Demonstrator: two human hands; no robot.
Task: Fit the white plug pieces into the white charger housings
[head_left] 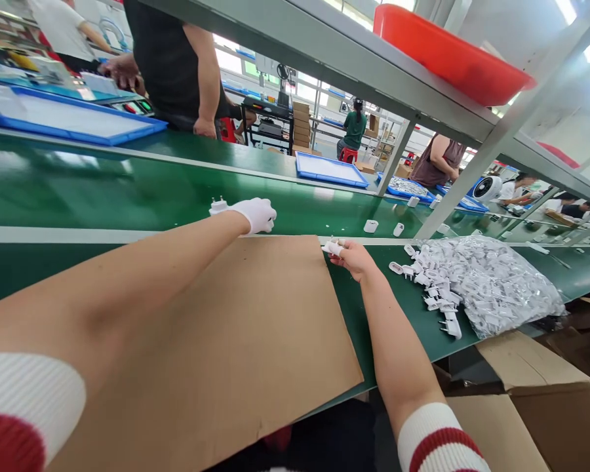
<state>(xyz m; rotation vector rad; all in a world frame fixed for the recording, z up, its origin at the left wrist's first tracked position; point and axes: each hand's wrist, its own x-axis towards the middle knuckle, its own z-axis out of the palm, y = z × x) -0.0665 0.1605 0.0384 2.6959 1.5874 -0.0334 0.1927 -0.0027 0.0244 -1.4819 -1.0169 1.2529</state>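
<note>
My left hand (260,215), in a white glove, is raised over the far edge of a brown cardboard sheet (255,314), its fingers curled. Whatever they may hold is hidden. Just left of its wrist, a white plug adapter (218,206) stands on the green conveyor belt (167,196) with its pins up. My bare right hand (351,257) pinches another white plug adapter (333,248) beside the sheet's far right corner. Right of that arm, loose white plug adapters (435,288) lie spilled on the green tabletop from a clear plastic bag (506,282) full of them.
A few white pieces (371,226) lie along the belt. Blue trays (330,169) stand on the far side. A slanted metal post (476,164) and shelf bear a red basin (447,56). Open cardboard boxes (545,406) are at lower right. Other people work across the line.
</note>
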